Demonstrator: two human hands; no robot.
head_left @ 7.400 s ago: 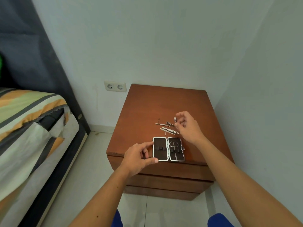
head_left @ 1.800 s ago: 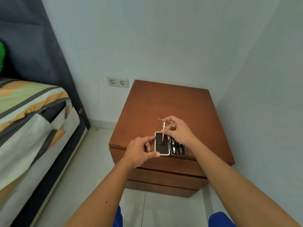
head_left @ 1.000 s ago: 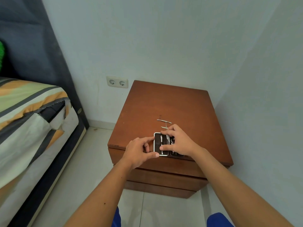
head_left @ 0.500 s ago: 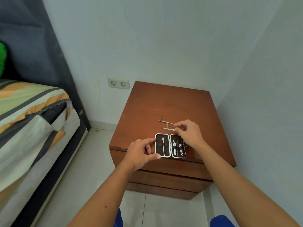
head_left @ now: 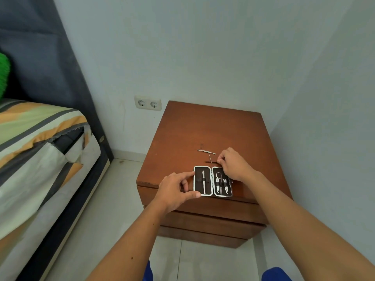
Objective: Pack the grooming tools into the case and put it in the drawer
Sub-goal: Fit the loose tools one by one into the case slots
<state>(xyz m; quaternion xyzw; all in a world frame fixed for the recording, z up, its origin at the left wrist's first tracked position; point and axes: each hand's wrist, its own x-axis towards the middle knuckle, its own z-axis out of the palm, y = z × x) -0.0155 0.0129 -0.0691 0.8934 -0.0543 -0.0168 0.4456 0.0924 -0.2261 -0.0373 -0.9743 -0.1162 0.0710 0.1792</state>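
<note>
An open grooming case (head_left: 197, 186) with a white rim and dark lining lies at the front edge of the wooden nightstand (head_left: 207, 130). Its left half holds one slim metal tool (head_left: 203, 181); its right half holds scissors and clippers (head_left: 221, 183). My left hand (head_left: 175, 189) grips the case's left edge between thumb and fingers. My right hand (head_left: 233, 164) hovers just behind the case and pinches a thin metal tool (head_left: 211, 159), lifted off the wood. Another slim metal tool (head_left: 206, 152) lies loose on the top further back.
The nightstand has shut drawers (head_left: 211, 222) below its top. A bed (head_left: 40, 149) with a striped cover stands to the left, with tiled floor between. A double wall socket (head_left: 147, 103) sits behind the nightstand. A wall runs close along the right side.
My right hand put a slim tool into the case's left half, moved back, and has now picked up one of the two loose tools. My left hand kept holding the case.
</note>
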